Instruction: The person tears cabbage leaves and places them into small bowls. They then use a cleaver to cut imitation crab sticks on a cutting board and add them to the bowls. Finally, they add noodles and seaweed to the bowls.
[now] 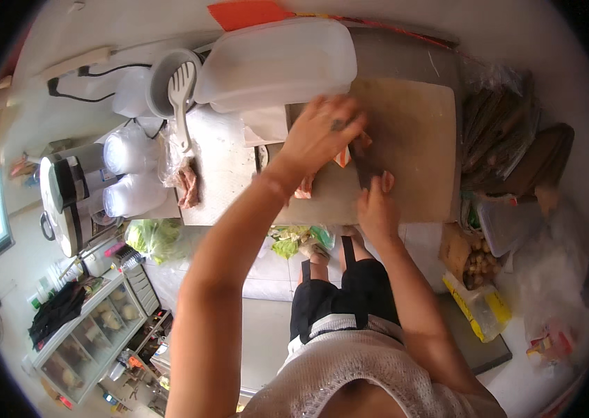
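A large pale cutting board lies before me with a dark, broad knife blade over it. My right hand is closed around the near end of this knife; a reddish-brown bit, perhaps its handle or some meat, shows beside the fingers. Blurred by motion, my left hand is bent over the board at the blade's far left side. By its fingertips is a small piece of meat. A red-and-white striped piece lies under that hand, and another striped piece sits near my wrist.
Behind the board stands a translucent plastic tub. Left of it, a slotted spatula rests across a grey pot. A meat piece lies by plastic bags. Stacked brown bags are at the right; bagged cabbage is below left.
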A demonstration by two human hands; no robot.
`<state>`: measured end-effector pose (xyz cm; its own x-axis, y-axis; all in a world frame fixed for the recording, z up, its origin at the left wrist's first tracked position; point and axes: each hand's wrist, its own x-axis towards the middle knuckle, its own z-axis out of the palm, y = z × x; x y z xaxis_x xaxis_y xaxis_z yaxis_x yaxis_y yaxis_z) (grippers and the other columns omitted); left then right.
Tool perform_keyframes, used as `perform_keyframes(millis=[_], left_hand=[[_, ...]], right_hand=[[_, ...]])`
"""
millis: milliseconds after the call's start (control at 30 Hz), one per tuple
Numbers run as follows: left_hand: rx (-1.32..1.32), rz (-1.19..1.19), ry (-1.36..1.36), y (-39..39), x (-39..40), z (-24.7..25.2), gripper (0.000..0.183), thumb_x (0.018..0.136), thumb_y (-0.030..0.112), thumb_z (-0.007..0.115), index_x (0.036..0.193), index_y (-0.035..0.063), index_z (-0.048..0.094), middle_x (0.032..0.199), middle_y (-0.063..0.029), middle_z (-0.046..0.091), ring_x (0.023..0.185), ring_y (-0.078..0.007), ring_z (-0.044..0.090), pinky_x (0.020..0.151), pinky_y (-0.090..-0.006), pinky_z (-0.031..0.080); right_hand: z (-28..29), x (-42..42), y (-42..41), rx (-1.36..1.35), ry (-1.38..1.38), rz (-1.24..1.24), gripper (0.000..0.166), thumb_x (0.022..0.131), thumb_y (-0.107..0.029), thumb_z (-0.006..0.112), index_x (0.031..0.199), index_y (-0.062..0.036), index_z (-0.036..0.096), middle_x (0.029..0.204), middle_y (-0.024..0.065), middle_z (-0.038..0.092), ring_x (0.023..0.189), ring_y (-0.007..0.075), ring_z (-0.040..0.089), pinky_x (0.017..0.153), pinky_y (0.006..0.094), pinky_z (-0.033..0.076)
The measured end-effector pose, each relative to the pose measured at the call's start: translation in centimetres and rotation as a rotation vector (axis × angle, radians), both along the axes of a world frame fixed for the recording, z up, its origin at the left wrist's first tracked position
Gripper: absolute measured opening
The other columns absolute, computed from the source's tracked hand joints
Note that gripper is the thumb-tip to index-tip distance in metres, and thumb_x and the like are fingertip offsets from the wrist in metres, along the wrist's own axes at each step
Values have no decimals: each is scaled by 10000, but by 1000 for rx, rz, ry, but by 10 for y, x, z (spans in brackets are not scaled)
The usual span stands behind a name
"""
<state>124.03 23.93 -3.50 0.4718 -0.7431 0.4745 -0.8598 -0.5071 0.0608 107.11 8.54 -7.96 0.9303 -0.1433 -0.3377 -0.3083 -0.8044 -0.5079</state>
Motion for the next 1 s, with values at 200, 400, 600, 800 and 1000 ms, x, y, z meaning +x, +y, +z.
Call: perform_keyframes(millis=[200,400,600,800,1000], left_hand=[[-150,883,750,45,-128,-47,380,833,311,721,1042,53,535,877,-165,612,787,-379,614,653,-478,490],[90,772,623,6,-164,-82,285,843,113,561,1118,54,517,1032,-156,581,809,-395,623,579,-494,516],[-111,573,526,-9,-180,-81,504,773,82,651,1251,43,498,1181,-165,535,983,-393,568,771,-474,515],[-199,622,665,-13,-167,-85,517,774,127,704,1245,8,528,1274,-177,521,1049,-378,539,882,-437,481],[-209,616,652,8,-154,-46,607,696,107,769,1253,38,540,1298,-143,523,1181,-340,486,969,-422,455]], right_hand=[[24,-42,-5,110,-29,6,379,910,-213,524,1246,-43,476,822,248,649,713,449,632,625,536,499],[8,-54,-6,24,-129,26,355,915,-222,523,1216,-34,502,803,246,658,740,453,635,656,547,495],[19,-64,-27,19,-104,51,328,906,-193,544,1174,-6,519,775,241,647,717,432,639,631,530,495],[40,-68,-27,35,-60,116,281,897,-178,556,1114,1,543,767,233,645,715,413,641,624,506,500],[38,-65,-26,4,-44,175,274,889,-152,567,1120,-8,535,805,227,655,740,416,641,639,505,502]])
